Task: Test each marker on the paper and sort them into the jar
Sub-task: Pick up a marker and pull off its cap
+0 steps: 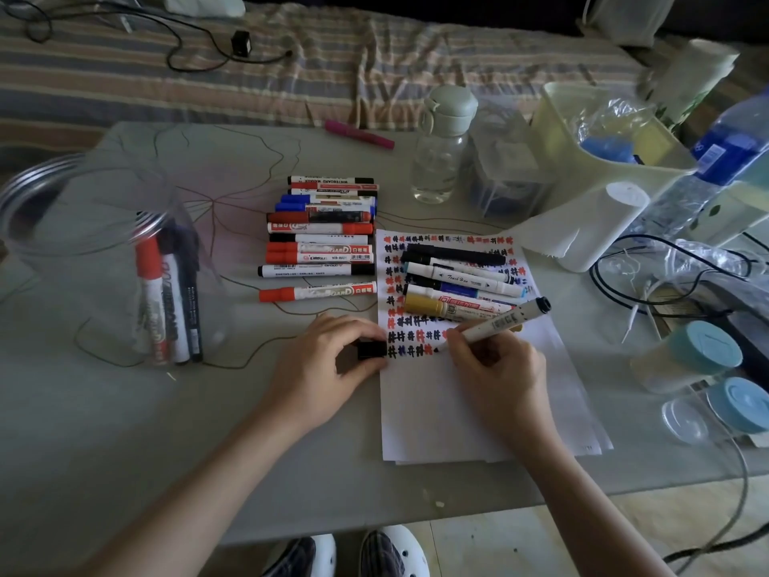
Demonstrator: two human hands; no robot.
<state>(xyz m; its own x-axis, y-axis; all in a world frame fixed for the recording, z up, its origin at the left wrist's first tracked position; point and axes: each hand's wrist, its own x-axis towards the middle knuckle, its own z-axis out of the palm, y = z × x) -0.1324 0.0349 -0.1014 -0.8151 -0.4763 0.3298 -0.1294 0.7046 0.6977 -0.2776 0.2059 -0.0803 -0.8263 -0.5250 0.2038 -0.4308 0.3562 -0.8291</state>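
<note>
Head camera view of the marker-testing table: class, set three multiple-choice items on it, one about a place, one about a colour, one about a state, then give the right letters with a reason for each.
1. Where is the clear jar?
A. at the table's left side
B. on the paper
C. on the floor

2. What colour is the lone marker lying at the table's far edge?
A. green
B. pink
C. yellow

3. What state is the marker in the right hand?
A. capped, lying flat
B. inside the jar
C. uncapped, tip at the paper

Answers:
1 A, the jar stands left of the marker rows.
2 B, its body is pink.
3 C, the left hand holds a black cap while the tip meets the paper.
</note>
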